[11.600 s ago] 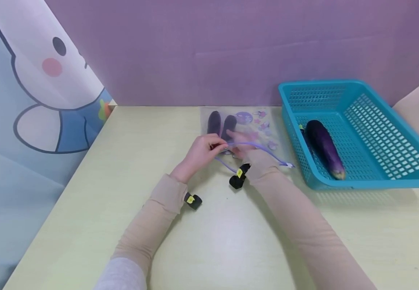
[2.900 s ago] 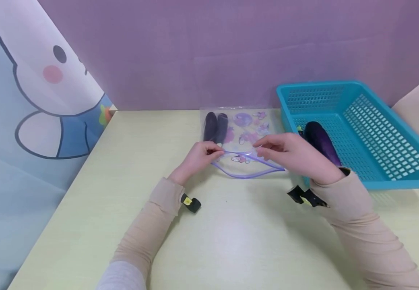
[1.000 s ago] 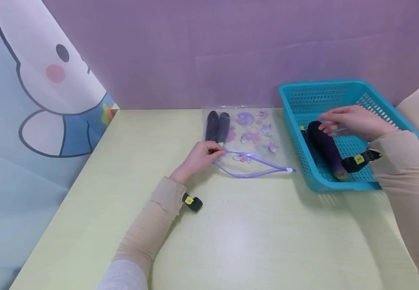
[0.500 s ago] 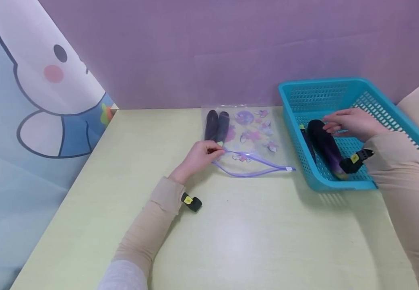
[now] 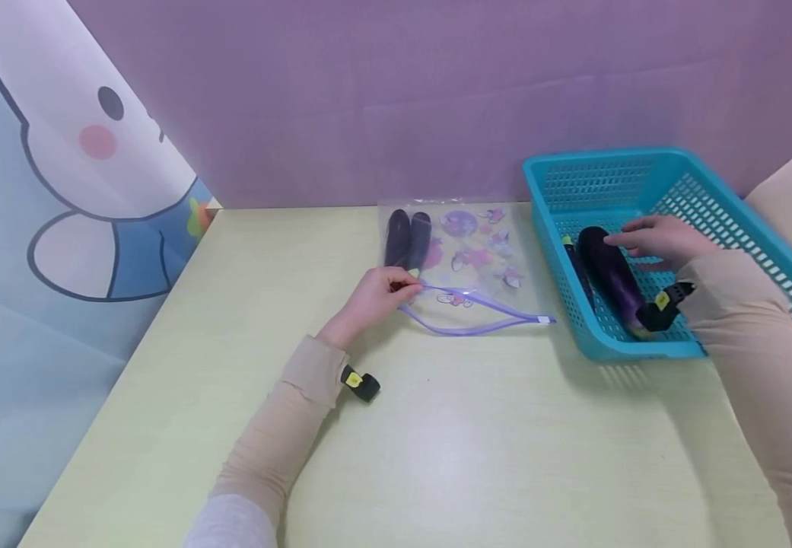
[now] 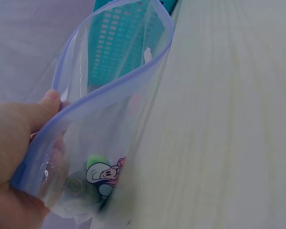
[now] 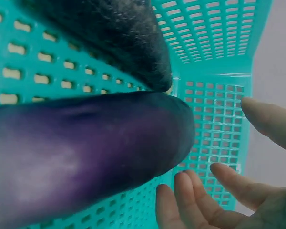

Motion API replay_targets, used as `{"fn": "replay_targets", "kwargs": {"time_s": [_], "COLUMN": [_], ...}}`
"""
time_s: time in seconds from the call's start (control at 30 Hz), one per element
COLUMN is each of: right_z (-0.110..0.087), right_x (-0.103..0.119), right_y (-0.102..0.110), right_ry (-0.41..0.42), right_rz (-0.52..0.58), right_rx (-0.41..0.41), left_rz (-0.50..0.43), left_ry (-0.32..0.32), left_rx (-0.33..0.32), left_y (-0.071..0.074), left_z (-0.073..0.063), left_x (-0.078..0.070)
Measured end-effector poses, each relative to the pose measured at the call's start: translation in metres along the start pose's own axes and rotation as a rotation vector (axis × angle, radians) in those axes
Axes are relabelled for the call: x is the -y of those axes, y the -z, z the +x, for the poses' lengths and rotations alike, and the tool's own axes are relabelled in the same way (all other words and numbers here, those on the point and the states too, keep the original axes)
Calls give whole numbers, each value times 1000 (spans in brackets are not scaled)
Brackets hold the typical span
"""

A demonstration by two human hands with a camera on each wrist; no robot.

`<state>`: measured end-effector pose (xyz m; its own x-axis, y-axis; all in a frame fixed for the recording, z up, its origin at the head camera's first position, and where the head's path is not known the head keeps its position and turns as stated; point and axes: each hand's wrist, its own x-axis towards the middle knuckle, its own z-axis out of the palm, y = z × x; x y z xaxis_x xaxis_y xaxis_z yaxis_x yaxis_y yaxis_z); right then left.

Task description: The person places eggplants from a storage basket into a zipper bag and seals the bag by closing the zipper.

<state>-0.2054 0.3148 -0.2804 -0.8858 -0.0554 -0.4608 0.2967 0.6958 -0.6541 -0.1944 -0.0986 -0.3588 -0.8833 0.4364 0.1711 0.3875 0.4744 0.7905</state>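
My left hand (image 5: 371, 299) pinches the near edge of a clear zip bag (image 5: 474, 259) by its purple seal, and the mouth gapes, as the left wrist view also shows of the bag (image 6: 105, 112). Two dark elongated vegetables (image 5: 399, 240) lie side by side in the bag's left part. Inside the blue basket, my right hand (image 5: 669, 240) reaches over a large purple eggplant (image 5: 611, 274), its fingertips at the upper end. In the right wrist view, this hand (image 7: 224, 205) has fingers and thumb spread apart just beyond the rounded end of the eggplant (image 7: 86, 152).
Against the basket's left wall lies a slimmer dark vegetable (image 5: 577, 266) with a green tip, alongside the eggplant. The perforated basket (image 5: 642, 350) stands on the right of the pale table (image 5: 437, 457). A purple backdrop (image 5: 368, 99) rises behind the table.
Earlier my right hand was at the bag among the two dark vegetables, which now lie closer together. It has since moved right into the basket, lately lowering toward the eggplant. My left hand keeps its pinch.
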Motion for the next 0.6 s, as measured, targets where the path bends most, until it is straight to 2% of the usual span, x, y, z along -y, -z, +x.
{"fn": "replay_targets", "kwargs": {"time_s": [0.6], "right_z": [6], "right_x": [-5], "right_y": [-4], "right_ry": [-90], "right_rz": [-71], "right_rx": [117], "left_rz": [9], "left_ry": [0], "left_rx": [4], "left_y": [0], "left_z": [-1], "left_x": [-2]}}
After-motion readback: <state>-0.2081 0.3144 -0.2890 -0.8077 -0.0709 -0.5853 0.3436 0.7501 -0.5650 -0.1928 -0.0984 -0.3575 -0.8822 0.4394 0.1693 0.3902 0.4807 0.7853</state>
